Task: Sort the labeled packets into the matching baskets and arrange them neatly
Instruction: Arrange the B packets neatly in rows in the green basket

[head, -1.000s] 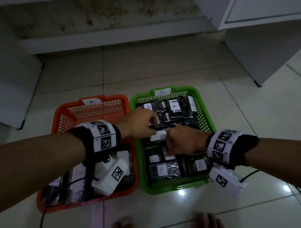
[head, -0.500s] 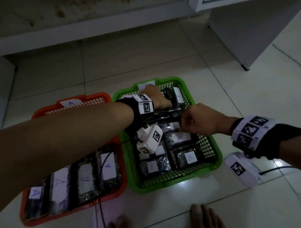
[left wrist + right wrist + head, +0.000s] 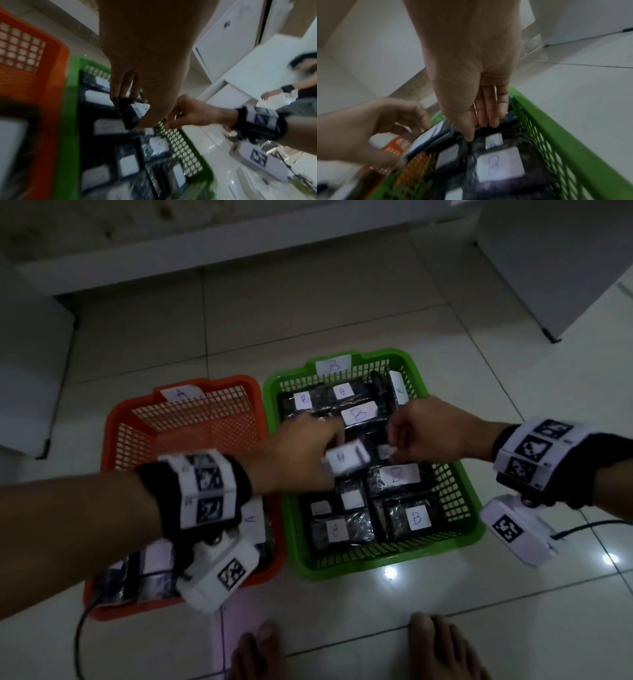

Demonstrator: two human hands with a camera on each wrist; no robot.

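A green basket [image 3: 376, 568] tagged B holds several black packets with white B labels [image 3: 395, 475]. To its left, an orange basket [image 3: 113, 433] tagged A has A packets [image 3: 251, 520] at its near end, partly hidden by my left wrist. My left hand [image 3: 329, 453] grips one labelled packet [image 3: 346, 462] just above the middle of the green basket; the left wrist view shows that packet [image 3: 128, 113] pinched between fingers and thumb. My right hand [image 3: 394, 443] hovers beside it, with fairly straight fingers [image 3: 485, 119] and thumb touching the packets below.
Pale floor tiles surround both baskets. A white cabinet [image 3: 555, 261] stands at the back right and more white furniture [image 3: 24, 378] at the left. My bare feet [image 3: 257, 652] are just in front of the baskets. A cable [image 3: 80, 635] trails from the left wrist.
My left hand has drawn back from the far end of the green basket to its middle, now holding a packet. The right hand stays over the basket's middle.
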